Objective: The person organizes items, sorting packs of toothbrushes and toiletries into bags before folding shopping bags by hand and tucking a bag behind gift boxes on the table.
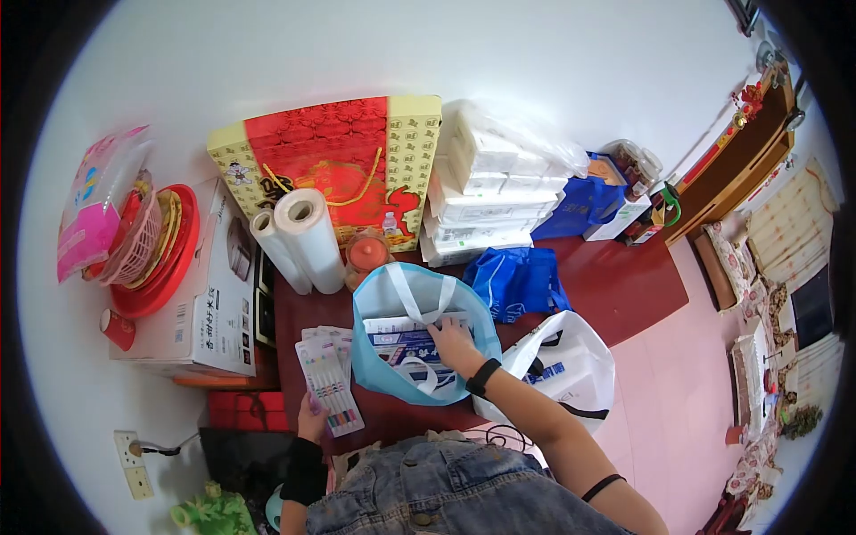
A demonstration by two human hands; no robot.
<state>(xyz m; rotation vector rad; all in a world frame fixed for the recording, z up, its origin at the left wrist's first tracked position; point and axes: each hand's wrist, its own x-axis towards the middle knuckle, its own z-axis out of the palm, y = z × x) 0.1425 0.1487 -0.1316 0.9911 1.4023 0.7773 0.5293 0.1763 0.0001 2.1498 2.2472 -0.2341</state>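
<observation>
The person's right hand (pixel 455 348) reaches into the pale-blue bag (pixel 368 361), whose wide mouth gives it room; its bent fingers touch the flat packages (pixel 406 341) inside—whether they grasp one, one cannot tell; the left hand (pixel 311 419) lies against the near edge of the fanned packs (pixel 326 379) beside the bag, probably to steady them, though its grip is unclear; the table (pixel 615 276) supports bag and packs.
</observation>
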